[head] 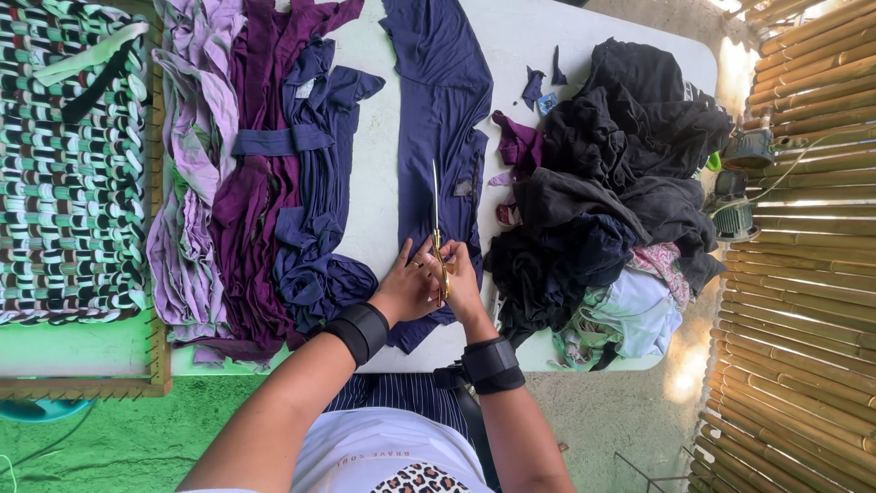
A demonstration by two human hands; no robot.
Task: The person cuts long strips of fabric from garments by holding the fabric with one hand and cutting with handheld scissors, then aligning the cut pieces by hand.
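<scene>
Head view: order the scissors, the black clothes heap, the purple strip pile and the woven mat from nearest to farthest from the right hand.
1. Scissors: in the right hand, blades along the navy cloth.
2. Black clothes heap: just to the picture's right.
3. Purple strip pile: beyond the left hand, toward the picture's left.
4. Woven mat: at the far left edge.

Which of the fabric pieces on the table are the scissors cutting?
The long navy piece lying flat mid-table, alone under the scissors and both hands; the lilac, purple and navy strip piles lie left, the black heap right.
</scene>
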